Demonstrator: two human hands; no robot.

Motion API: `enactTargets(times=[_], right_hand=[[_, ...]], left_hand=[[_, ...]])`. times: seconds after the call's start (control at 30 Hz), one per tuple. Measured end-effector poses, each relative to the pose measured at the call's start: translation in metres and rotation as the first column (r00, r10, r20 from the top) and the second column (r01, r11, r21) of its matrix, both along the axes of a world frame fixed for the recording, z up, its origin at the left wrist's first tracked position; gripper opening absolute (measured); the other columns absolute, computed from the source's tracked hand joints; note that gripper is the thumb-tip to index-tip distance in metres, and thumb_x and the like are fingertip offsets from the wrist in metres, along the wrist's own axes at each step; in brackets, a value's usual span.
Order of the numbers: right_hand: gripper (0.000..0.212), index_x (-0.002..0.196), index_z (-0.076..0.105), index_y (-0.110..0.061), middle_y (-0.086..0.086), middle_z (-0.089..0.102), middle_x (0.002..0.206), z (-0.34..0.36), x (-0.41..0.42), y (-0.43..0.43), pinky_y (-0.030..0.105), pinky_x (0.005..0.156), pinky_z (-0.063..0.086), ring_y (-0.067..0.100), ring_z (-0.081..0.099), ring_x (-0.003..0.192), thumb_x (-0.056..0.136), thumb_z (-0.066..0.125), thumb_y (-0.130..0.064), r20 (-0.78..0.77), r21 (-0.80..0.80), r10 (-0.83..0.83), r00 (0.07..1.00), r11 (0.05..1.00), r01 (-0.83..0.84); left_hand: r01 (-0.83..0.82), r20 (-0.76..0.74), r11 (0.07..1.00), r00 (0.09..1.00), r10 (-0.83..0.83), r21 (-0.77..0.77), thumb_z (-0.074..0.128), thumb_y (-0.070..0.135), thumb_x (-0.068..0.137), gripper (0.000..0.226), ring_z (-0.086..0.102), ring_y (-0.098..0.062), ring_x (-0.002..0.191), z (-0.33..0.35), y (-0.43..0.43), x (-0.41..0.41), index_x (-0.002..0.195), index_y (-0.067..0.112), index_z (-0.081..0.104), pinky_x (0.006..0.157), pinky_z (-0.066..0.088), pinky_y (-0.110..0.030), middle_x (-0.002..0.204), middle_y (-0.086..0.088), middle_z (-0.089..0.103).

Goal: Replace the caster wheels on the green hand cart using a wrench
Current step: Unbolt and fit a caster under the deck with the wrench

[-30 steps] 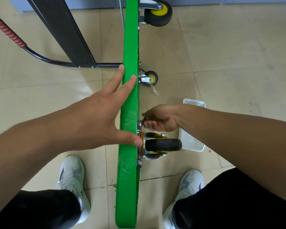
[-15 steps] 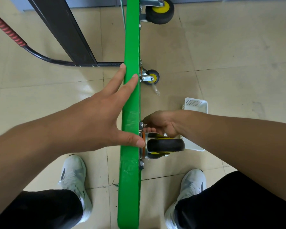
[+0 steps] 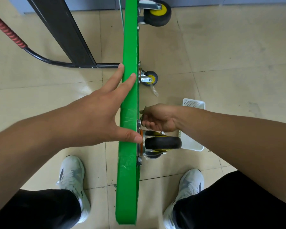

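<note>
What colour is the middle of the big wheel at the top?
Yellow. The top wheel has a yellow middle inside a black tyre, seen in the head view.

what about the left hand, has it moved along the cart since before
No. The left hand still braces the green cart, thumb level with the nearest caster wheel.

- No word, brand, number or sign can be read anywhere in the view.
- The left shoe (image 3: pixel 71 176) has a dark stripe and a few small dark marks on its side. They are too small to read as letters.
- The right shoe (image 3: pixel 189 183) has a similar dark stripe, and it cannot be read either.
</note>
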State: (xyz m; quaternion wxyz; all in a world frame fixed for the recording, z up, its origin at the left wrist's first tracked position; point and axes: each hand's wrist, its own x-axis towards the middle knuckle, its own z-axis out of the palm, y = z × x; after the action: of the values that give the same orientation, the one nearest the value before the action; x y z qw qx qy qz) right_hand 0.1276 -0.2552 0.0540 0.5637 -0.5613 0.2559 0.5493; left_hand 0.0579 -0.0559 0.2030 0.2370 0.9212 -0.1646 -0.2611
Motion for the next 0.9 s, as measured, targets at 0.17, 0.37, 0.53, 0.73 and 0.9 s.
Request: enactTargets(times=[0.17, 0.37, 0.53, 0.73, 0.9], right_hand=[[0.034, 0.085, 0.059, -0.008, 0.006, 0.063, 0.064, 0.014, 0.004, -0.002, 0.019, 0.042, 0.046, 0.013, 0.059, 0.050, 0.109, 0.047, -0.028, 0.244, -0.018, 0.074, 0.967, 0.997, -0.072], [0.029, 0.118, 0.055, -0.003, 0.010, 0.069, 0.070, 0.036, 0.007, -0.002, 0.025, 0.050, 0.050, 0.021, 0.067, 0.059, 0.108, 0.048, -0.030, 0.518, -0.048, 0.162, 0.840, 0.986, -0.160], [0.033, 0.109, 0.060, 0.003, 0.014, 0.071, 0.073, 0.055, -0.001, -0.001, 0.031, 0.054, 0.056, 0.030, 0.071, 0.062, 0.109, 0.049, -0.028, 0.729, -0.104, 0.219, 0.648, 0.972, -0.211], [0.022, 0.091, 0.056, -0.005, 0.012, 0.072, 0.072, 0.066, -0.019, -0.007, 0.041, 0.058, 0.061, 0.028, 0.073, 0.060, 0.107, 0.053, -0.021, 0.907, -0.154, 0.242, 0.344, 0.952, -0.264], [0.021, 0.092, 0.058, -0.004, 0.006, 0.073, 0.074, 0.061, -0.026, -0.015, 0.045, 0.060, 0.062, 0.020, 0.074, 0.061, 0.105, 0.057, -0.021, 0.950, -0.174, 0.221, 0.221, 0.962, -0.212]], left_hand=[[-0.023, -0.010, 1.000, 1.000, 0.023, -0.002, 0.061, 0.091, 0.048, 0.139, 0.026, -0.004, 0.146, 0.001, -0.002, 0.000, 0.154, 0.045, -0.017, 0.109, 0.037, -0.023, 0.151, 0.032, -0.039], [-0.036, -0.020, 0.999, 0.999, 0.036, -0.002, 0.066, 0.083, 0.045, 0.142, 0.028, -0.004, 0.145, 0.001, -0.003, -0.001, 0.155, 0.044, -0.015, 0.106, 0.035, -0.019, 0.152, 0.031, -0.037], [-0.043, -0.030, 0.999, 0.999, 0.043, -0.004, 0.066, 0.082, 0.044, 0.142, 0.032, -0.005, 0.142, 0.001, -0.003, -0.001, 0.155, 0.045, -0.015, 0.103, 0.036, -0.017, 0.153, 0.031, -0.036], [-0.044, -0.032, 0.999, 0.999, 0.044, -0.001, 0.066, 0.082, 0.044, 0.142, 0.037, -0.005, 0.138, 0.001, -0.003, -0.001, 0.155, 0.045, -0.015, 0.103, 0.039, -0.019, 0.153, 0.032, -0.036], [-0.051, -0.036, 0.999, 0.998, 0.052, 0.010, 0.066, 0.081, 0.044, 0.141, 0.038, -0.003, 0.135, 0.002, -0.006, -0.001, 0.155, 0.044, -0.014, 0.105, 0.039, -0.021, 0.153, 0.031, -0.035]])
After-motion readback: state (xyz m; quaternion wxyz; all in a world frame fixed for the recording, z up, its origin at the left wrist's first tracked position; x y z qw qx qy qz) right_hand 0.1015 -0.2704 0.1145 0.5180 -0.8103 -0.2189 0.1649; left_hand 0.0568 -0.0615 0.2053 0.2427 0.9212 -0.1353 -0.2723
